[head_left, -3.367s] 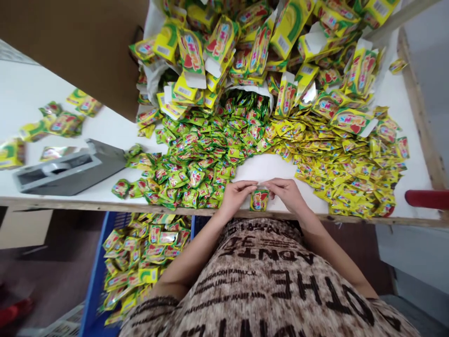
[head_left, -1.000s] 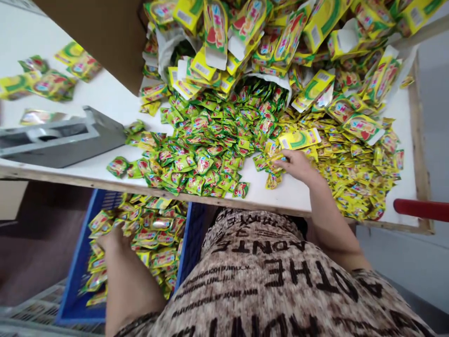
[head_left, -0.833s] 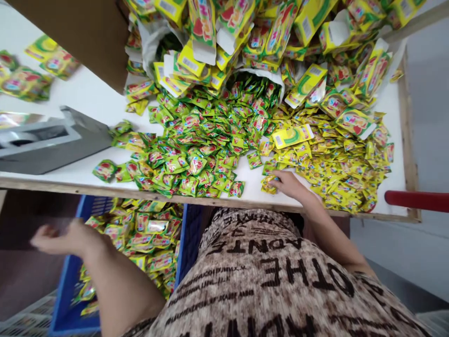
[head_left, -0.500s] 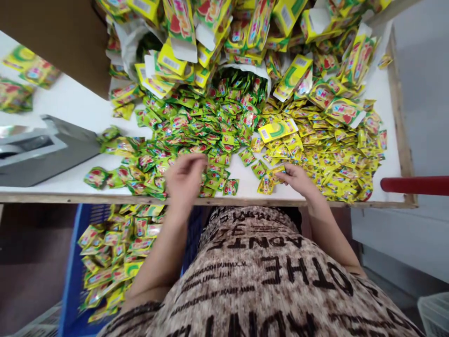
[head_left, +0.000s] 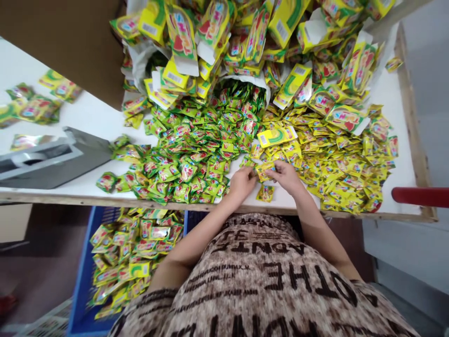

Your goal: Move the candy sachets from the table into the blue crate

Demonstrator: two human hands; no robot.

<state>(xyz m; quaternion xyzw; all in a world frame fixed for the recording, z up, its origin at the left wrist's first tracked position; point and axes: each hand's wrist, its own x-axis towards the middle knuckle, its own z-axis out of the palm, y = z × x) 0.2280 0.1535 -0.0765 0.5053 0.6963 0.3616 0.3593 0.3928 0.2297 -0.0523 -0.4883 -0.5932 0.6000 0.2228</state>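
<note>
At the centre of the frame, the right hand [head_left: 286,178] pinches a yellow packet [head_left: 264,172]; the left hand [head_left: 242,181] curls beside it, its grip I cannot tell.

On the white bench [head_left: 93,117], small green shiny packets [head_left: 191,150] lie left of small yellow shiny packets [head_left: 336,168], with yellow card boxes [head_left: 257,37] behind both. A grey slanted stand [head_left: 82,157] sits farther left. Below the bench is a blue plastic crate [head_left: 81,276].

The right hand [head_left: 286,178] pinches a yellow packet [head_left: 265,172], the left hand [head_left: 242,183] just beside it. Green sachets [head_left: 188,172] and yellow sachets [head_left: 338,161] lie heaped on the white table [head_left: 93,114].
</note>
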